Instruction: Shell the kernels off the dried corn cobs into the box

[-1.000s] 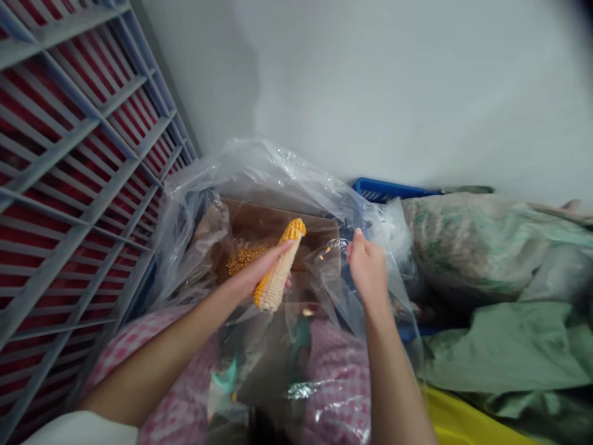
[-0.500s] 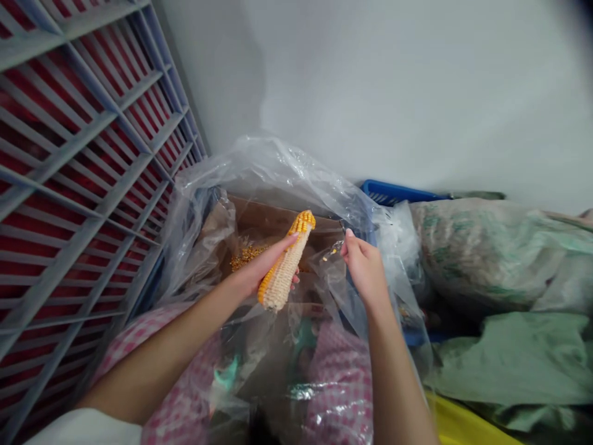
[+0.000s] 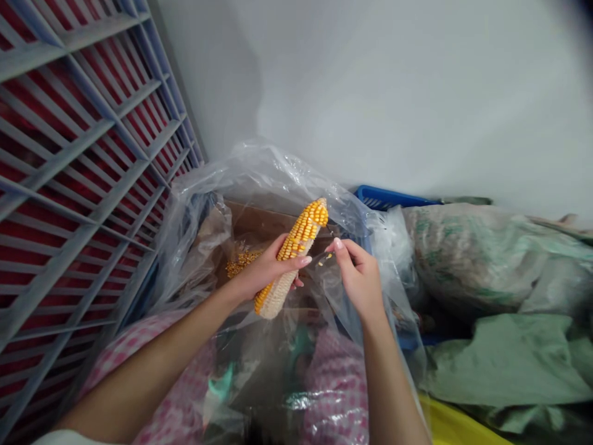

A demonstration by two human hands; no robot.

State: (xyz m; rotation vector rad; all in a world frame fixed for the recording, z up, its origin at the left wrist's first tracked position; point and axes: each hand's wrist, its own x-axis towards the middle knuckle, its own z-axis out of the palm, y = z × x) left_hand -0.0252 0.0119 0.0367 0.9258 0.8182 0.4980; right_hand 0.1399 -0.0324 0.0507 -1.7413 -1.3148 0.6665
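Note:
My left hand [image 3: 273, 266] is wrapped around a corn cob [image 3: 303, 232] that leans up and to the right. Yellow kernels cover its top and left side; a bare pale strip shows along its lower right. Just right of the cob, my right hand [image 3: 356, 269] is closed in a pinch on a thin dark pointed tool [image 3: 330, 231], whose exact kind I cannot make out. A few loose kernels [image 3: 321, 264] show near those fingertips. Loose corn kernels [image 3: 241, 262] lie heaped behind my left wrist, inside a clear plastic bag [image 3: 185, 247].
A grey slatted plastic crate [image 3: 88, 161] rises on the left, with red behind its slats. To the right are a blue basket [image 3: 393, 198], a stuffed woven sack [image 3: 463, 259], green cloth-like sacking [image 3: 519, 355] and something yellow [image 3: 454, 423]. A pale wall [image 3: 370, 93] stands behind.
The cob has turned in my left hand, so more kernels face me and less bare strip shows. My right hand has come closer to the cob, moving left.

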